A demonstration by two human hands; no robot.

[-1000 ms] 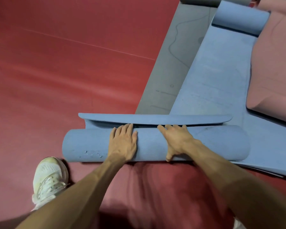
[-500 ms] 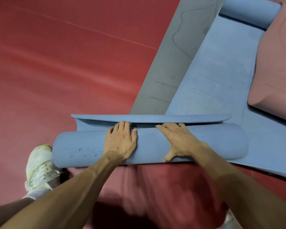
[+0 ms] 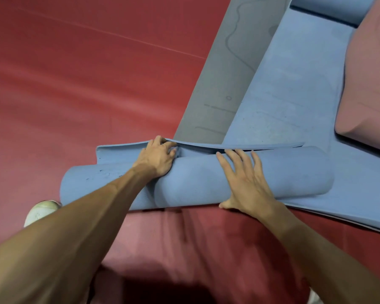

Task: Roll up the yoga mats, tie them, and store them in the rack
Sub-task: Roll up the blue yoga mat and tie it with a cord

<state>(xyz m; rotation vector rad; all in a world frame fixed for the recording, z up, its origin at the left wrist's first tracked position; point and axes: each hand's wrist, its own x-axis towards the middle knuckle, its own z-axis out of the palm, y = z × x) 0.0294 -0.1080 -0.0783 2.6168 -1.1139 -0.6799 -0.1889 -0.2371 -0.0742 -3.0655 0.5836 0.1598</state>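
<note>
- Blue yoga mat [image 3: 272,172] on the floor [image 3: 75,95]: rolling nearly complete.
- Left hand [image 3: 157,157]: grip pinches the yoga mat's loose flap [image 3: 119,151], far side.
- Right hand [image 3: 244,183]: grip wide, flat atop the yoga mat.
- Next: close flap, tie.

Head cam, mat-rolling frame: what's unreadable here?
- Rack, ties: outside the head view.
- Shoe: mostly behind the left forearm.
- Pink mat, grey mat: cut off by right and top edges.
- Blue roll core: ends face away, head view.
- Seam under the flap: covered by the gripping left hand.
</note>
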